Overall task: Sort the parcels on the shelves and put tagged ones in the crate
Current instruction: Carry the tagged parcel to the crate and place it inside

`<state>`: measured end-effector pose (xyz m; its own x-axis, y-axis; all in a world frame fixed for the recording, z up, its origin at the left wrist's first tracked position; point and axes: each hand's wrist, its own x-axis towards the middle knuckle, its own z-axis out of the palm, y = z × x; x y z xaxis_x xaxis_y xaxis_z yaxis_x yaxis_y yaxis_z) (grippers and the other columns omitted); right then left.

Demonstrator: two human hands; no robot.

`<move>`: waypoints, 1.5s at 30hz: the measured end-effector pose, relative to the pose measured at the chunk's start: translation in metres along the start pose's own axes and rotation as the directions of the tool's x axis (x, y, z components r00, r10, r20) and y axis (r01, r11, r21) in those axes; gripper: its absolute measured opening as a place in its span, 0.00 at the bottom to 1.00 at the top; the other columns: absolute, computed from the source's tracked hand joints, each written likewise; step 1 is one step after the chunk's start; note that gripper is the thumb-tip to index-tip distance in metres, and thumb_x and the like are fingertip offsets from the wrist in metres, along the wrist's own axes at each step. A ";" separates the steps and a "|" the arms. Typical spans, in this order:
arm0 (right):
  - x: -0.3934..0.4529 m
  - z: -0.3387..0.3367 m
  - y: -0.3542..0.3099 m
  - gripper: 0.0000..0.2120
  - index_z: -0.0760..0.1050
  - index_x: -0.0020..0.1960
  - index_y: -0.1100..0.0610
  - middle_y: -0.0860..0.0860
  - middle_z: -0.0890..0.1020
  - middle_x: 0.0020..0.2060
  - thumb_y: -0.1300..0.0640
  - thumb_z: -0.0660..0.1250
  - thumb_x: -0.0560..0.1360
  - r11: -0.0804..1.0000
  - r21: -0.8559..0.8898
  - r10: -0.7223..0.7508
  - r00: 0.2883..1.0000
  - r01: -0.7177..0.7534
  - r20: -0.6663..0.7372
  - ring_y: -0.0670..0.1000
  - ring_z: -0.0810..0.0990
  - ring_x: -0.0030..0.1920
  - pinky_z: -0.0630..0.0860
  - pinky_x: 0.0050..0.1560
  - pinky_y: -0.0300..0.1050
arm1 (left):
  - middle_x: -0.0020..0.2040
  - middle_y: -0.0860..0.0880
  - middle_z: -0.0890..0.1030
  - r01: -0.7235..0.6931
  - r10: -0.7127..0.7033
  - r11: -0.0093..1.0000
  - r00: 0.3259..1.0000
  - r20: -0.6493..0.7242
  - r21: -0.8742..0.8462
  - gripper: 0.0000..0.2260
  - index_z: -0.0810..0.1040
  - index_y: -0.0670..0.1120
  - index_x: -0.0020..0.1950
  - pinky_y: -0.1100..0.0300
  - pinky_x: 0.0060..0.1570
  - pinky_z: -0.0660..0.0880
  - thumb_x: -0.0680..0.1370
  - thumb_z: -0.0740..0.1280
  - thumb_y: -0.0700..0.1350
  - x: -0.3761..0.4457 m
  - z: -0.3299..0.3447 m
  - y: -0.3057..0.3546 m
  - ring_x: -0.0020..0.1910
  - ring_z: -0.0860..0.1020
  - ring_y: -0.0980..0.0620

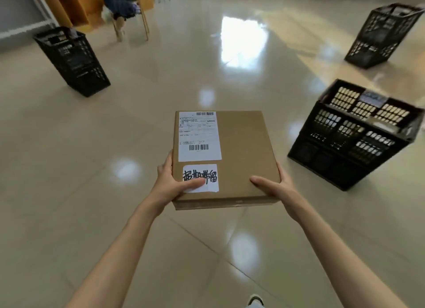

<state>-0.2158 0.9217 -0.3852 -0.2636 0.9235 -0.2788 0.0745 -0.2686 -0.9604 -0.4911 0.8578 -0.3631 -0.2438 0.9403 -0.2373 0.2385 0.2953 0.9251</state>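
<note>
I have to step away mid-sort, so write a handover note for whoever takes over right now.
Left hand and right hand grip the near corners of one cardboard parcel, held flat above the floor.
It carries a printed shipping label and a handwritten tag, the left thumb on the tag.
Nearest crate stands to the right, with items inside; two more black crates stand farther off.
Left: put this tagged parcel in a crate.

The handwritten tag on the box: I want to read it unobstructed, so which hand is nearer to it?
Left. The left hand lays its thumb on the handwritten tag; the right hand grips the box at its opposite edge.
</note>
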 end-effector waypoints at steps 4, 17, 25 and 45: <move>0.006 -0.109 -0.001 0.41 0.63 0.66 0.39 0.38 0.78 0.55 0.47 0.78 0.57 1.000 0.018 0.003 0.986 0.000 -0.169 0.38 0.78 0.53 0.75 0.47 0.33 | 0.61 0.53 0.64 -0.023 0.018 0.999 0.994 0.110 0.046 0.52 0.59 0.63 0.69 0.49 0.68 0.65 0.49 0.77 0.61 0.052 0.110 0.042 0.66 0.66 0.50; 0.101 -0.271 0.005 0.50 0.57 0.74 0.49 0.49 0.75 0.63 0.48 0.77 0.58 0.992 0.109 0.099 0.899 -0.057 -0.427 0.48 0.76 0.61 0.73 0.61 0.44 | 0.68 0.48 0.69 -0.070 0.025 0.993 0.908 0.418 0.092 0.57 0.55 0.56 0.74 0.46 0.67 0.67 0.49 0.80 0.56 0.222 0.285 0.117 0.66 0.70 0.47; 0.219 -0.329 -0.024 0.50 0.57 0.74 0.50 0.50 0.75 0.62 0.47 0.77 0.57 0.983 0.161 0.167 0.792 -0.088 -0.587 0.49 0.76 0.60 0.74 0.61 0.46 | 0.66 0.46 0.71 -0.102 -0.011 0.983 0.798 0.602 0.153 0.56 0.57 0.54 0.72 0.45 0.66 0.68 0.49 0.81 0.56 0.389 0.357 0.177 0.65 0.71 0.45; 0.442 -0.560 -0.026 0.42 0.61 0.71 0.49 0.50 0.76 0.61 0.54 0.79 0.63 0.940 0.275 0.335 0.683 -0.200 -0.649 0.50 0.76 0.60 0.72 0.64 0.50 | 0.59 0.52 0.76 -0.105 -0.112 0.960 0.708 0.697 0.260 0.47 0.58 0.52 0.71 0.54 0.58 0.74 0.59 0.81 0.46 0.648 0.602 0.255 0.56 0.76 0.52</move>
<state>0.2046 1.4905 -0.4849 0.4689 0.7187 -0.5134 -0.1417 -0.5125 -0.8469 -0.0221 1.6441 -0.4594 0.4559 0.7508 -0.4779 0.4993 0.2288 0.8357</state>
